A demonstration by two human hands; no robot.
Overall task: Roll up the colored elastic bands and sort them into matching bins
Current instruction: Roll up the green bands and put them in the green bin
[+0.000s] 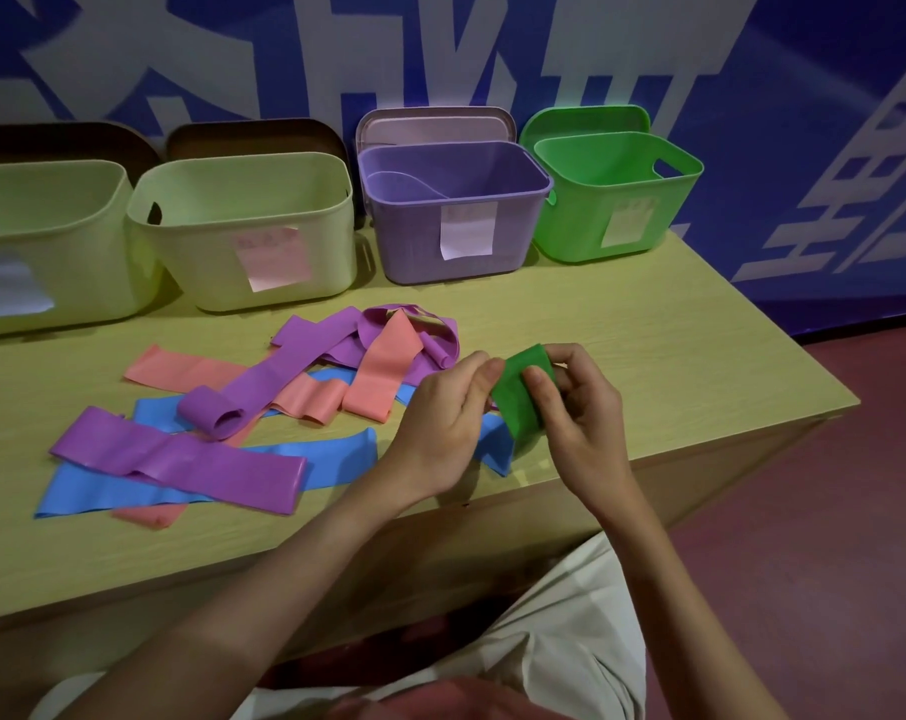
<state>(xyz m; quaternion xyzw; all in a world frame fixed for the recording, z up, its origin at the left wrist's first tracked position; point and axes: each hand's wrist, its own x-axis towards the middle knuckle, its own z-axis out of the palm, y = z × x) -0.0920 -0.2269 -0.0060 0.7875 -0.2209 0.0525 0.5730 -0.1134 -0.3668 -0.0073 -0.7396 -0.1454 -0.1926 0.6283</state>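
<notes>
A: Head view: what did the hands hold?
B: The left hand and right hand pinched a green band, apparently partly rolled, above the table edge, near the green bin.

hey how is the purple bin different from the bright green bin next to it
The purple bin has a purple band lying inside; nothing shows inside the green bin from this angle. The purple bin stands nearer the middle of the row, the green bin at its right end. The purple bin's label is white, the green bin's pale and green-tinted. Both stand open on the table, each with a matching lid propped behind.
</notes>
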